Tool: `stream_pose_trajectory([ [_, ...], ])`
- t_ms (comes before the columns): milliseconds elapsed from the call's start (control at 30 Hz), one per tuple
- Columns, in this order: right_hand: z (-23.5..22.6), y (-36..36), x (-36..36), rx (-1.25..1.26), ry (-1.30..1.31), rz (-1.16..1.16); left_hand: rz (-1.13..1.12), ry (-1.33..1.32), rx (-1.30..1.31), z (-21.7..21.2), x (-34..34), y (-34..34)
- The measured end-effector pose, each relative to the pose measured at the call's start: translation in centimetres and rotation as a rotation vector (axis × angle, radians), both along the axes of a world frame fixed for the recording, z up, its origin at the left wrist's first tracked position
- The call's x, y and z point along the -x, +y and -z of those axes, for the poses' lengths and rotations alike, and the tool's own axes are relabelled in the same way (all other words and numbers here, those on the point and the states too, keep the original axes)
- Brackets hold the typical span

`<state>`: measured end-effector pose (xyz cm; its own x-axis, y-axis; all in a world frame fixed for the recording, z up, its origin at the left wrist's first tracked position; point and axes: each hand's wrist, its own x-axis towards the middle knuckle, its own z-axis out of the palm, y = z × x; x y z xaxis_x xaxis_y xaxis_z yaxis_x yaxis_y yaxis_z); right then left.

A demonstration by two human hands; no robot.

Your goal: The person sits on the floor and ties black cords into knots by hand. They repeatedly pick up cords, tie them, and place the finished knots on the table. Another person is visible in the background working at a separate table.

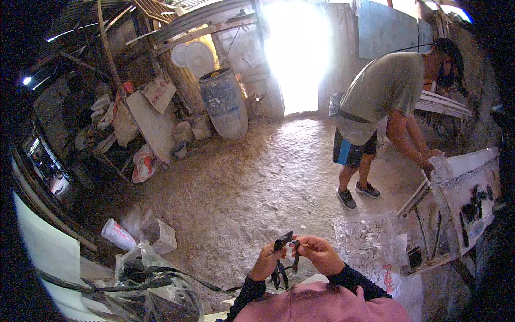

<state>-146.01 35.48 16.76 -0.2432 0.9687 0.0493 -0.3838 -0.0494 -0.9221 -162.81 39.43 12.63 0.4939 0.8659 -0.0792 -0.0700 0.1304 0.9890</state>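
Note:
In front of my body, both hands are raised close together over a black strap. My left hand (265, 262) is closed, gripping a flat dark piece (283, 241) that sticks up between thumb and fingers; whether it is part of the strap I cannot tell. My right hand (321, 254) is closed too, thumb and fingertips pinching a short end of the black strap (296, 261). Below the hands, thin dark loops (278, 278) hang down. At lower left a clear plastic bag (140, 255) holds black strips, and a long dark strip (201, 282) runs from it toward me.
At the right a person (383, 88) bends over a white panel (465, 185) on a frame, a pale cloth-like bundle in hand. A blue barrel (224, 104), leaning boards (147, 121) and sacks (144, 162) line the far left. A white container (118, 234) lies near the plastic bag.

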Motion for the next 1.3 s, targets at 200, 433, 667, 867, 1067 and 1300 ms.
stream_pose_trajectory([
  [200,0.7,0.3,-0.3,-0.081,-0.017,0.081,0.008,0.115,-0.045,0.0,-0.2,-1.0],
  [433,0.5,0.1,0.0,-0.071,0.041,0.215,0.070,-0.001,0.050,-1.6,-0.5,-1.4],
  [667,0.5,0.1,-0.1,-0.100,0.009,0.307,0.144,-0.080,0.150,-0.7,-0.8,-1.6],
  [867,-0.7,-0.4,0.1,-0.063,-0.012,0.357,0.239,-0.085,0.228,-0.5,-0.7,-1.9],
  [1067,-0.9,-0.6,-0.1,-0.063,-0.068,0.310,0.290,-0.141,0.309,-1.0,-1.0,-2.5],
  [1300,-0.3,-0.5,-0.2,-0.160,-0.134,0.374,0.317,0.026,0.040,-1.4,-1.2,-2.5],
])
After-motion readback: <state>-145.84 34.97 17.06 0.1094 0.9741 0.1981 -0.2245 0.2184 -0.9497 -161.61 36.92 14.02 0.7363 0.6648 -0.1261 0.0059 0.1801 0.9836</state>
